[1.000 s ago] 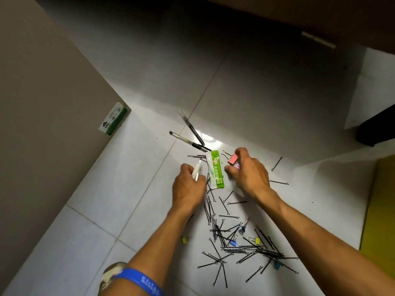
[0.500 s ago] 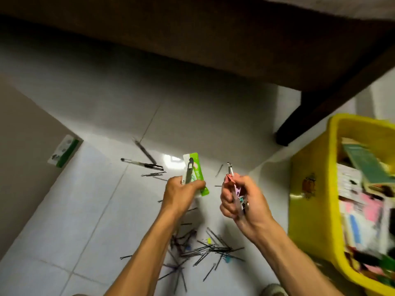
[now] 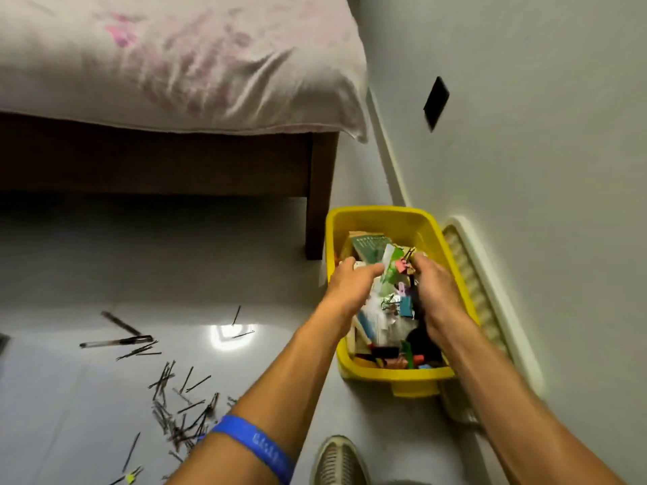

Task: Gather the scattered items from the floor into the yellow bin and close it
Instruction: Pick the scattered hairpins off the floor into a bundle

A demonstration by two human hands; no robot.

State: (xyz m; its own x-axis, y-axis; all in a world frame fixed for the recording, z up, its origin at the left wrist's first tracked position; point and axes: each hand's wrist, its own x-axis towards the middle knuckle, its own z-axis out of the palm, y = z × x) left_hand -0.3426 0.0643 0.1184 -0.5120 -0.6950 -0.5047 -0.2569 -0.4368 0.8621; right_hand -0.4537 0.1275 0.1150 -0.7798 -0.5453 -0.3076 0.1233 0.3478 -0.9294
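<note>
The yellow bin (image 3: 381,217) stands open on the floor by the wall, packed with stationery and binder clips. Both my hands are over it. My left hand (image 3: 350,283) holds a green and white packet (image 3: 392,262) at its fingertips, tilted above the contents. My right hand (image 3: 436,287) pinches a pink binder clip (image 3: 402,266) with black wire handles. On the floor at left lie a clear pen (image 3: 115,342), a dark pen (image 3: 120,323), a heap of black hairpins (image 3: 182,407) and a small yellow clip (image 3: 130,478).
A bed with a pale pink sheet (image 3: 175,64) fills the top left; its dark wooden leg (image 3: 317,204) stands just left of the bin. A cream slatted panel (image 3: 471,278) leans along the wall on the bin's right. My shoe (image 3: 338,460) is at the bottom.
Both hands lifted from the floor pile and swung right with the packet and the clips, and are now over the bin. The view turned right with them.
</note>
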